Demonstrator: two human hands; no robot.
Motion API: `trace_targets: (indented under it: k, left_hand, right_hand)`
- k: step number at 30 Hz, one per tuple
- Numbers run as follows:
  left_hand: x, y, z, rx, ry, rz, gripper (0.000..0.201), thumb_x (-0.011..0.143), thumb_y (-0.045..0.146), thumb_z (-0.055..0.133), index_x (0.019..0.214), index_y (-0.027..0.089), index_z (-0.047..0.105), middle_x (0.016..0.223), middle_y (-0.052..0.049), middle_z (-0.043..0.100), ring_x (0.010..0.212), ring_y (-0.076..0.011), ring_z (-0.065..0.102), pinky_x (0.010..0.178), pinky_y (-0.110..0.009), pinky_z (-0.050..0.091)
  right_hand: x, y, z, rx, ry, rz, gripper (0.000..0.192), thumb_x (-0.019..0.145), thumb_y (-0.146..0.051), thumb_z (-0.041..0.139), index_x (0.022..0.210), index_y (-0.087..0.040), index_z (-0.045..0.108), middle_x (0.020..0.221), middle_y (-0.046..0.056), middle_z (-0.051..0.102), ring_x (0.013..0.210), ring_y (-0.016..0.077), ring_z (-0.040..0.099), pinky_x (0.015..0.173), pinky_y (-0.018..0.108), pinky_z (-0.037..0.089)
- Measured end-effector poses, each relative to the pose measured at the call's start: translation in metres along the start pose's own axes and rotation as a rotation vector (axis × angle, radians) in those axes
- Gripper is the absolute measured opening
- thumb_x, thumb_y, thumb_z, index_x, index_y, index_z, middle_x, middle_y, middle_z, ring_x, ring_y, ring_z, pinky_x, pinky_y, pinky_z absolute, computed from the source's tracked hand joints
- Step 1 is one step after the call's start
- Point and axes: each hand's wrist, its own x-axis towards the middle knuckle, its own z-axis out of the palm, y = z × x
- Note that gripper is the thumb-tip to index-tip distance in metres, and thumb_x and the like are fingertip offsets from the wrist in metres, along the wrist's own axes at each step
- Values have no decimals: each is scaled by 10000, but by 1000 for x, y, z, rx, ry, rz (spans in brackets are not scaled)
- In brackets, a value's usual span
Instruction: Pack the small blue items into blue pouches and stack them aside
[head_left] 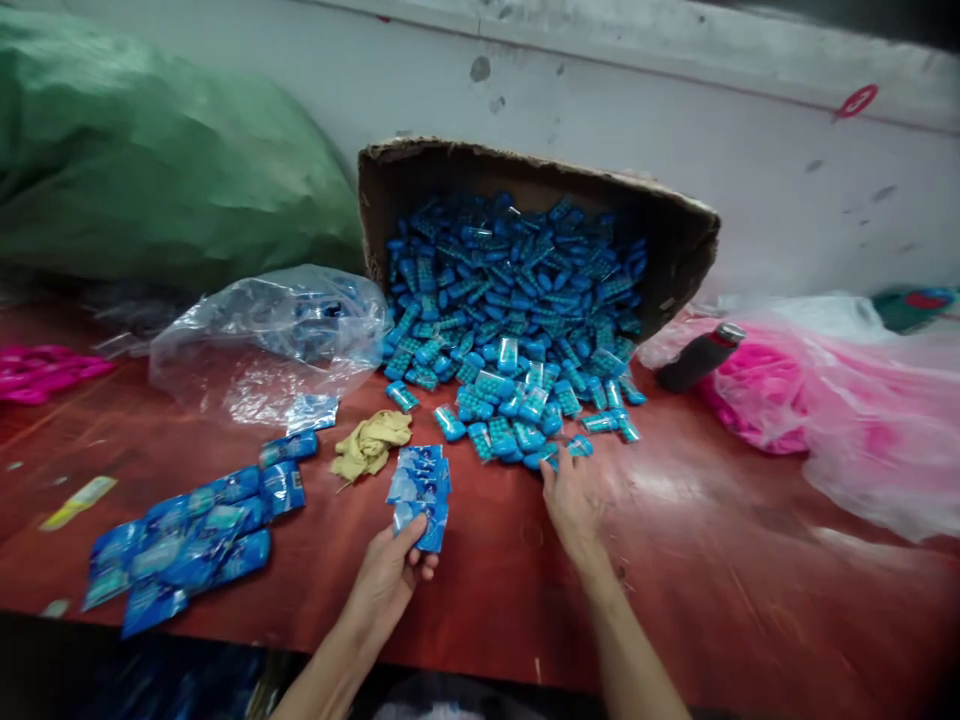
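Note:
My left hand (397, 565) is closed on a fanned stack of flat blue printed sachets (420, 475), thumb on top. My right hand (577, 500) reaches to the front edge of a heap of small blue packs (510, 340), each with a clear front showing green-blue beads or tablets. Its fingers are slightly apart, and the fingertips touch or nearly touch a blue pack (580, 446) there. The heap spills from a cardboard box (682, 245) lying on its side. Several filled blue sachets (202, 530) lie piled at the left.
A yellow cloth (371, 443) and a clear plastic bag (225, 345) lie on the red table (712, 590). At the left are a yellow cutter-like tool (79, 502), pink items (49, 372) and a green sack (165, 150). A dark bottle (701, 357) and pink-filled bags (772, 400) are at the right.

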Motion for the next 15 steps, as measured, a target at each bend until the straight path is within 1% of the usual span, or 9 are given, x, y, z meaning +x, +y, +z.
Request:
trace_targets:
  k: [3,6,7,9,10,11,12,13,15]
  left_hand:
    - [-3,-1,-1,-19,-14,-27,320,520,291,743,529,157,453,333,88,386,354,-82,469,317,-170,342]
    - [-6,-1,-1,-11,-2,-41,305,534,289,735,542,159,459,333,89,384,353,-83,470,316,-168,345]
    - [-8,-1,-1,-6,2,-34,309,536,295,733,537,161,454,333,90,381,355,-83,472,318,-168,348]
    - [-9,-1,0,25,18,-3,322,536,315,729,526,165,444,330,93,372,353,-85,473,318,-170,348]
    - [-10,-2,0,54,27,24,325,536,331,724,525,166,445,328,93,372,348,-88,472,315,-174,346]
    - [-9,-3,0,90,38,62,322,540,348,717,527,166,451,326,92,374,345,-93,471,313,-180,345]
    - [-9,-5,-1,132,49,106,316,547,365,707,534,165,463,324,91,379,341,-96,468,312,-187,347]
    - [-8,-7,-3,179,59,155,307,557,378,696,543,163,478,324,88,388,337,-98,463,314,-193,350]
    - [-5,-11,-7,282,78,247,288,576,387,677,561,151,513,348,70,444,345,-95,460,328,-202,366]
  right_hand:
    - [-14,-10,9,57,-23,-94,325,853,-317,433,1133,-166,499,971,123,554,854,252,554,634,315,414]
    - [-30,-23,13,195,-27,-221,338,843,-298,446,1154,-178,497,1001,116,551,913,257,530,664,315,423]
    - [-35,-26,12,270,-21,-241,335,840,-291,446,1151,-180,503,1019,117,549,937,258,520,683,318,425]
    - [-44,-35,9,484,-25,-226,336,835,-296,444,1141,-176,511,1034,114,551,938,244,518,710,318,425]
    - [-49,-40,7,631,-65,-202,342,829,-308,451,1137,-174,512,1017,106,561,901,226,531,704,309,428]
    - [-54,-45,4,801,-142,-175,349,815,-326,470,1125,-172,517,979,92,575,841,203,545,683,293,432]
    - [-59,-51,2,981,-262,-148,355,793,-344,499,1101,-171,526,918,70,590,760,174,551,644,270,434]
    - [-64,-58,1,1157,-413,-121,344,761,-355,535,1047,-165,549,837,44,596,671,144,541,590,244,428]
    - [-71,-71,0,1411,-672,-42,263,703,-369,582,843,-145,588,646,-10,558,518,94,472,483,201,377]
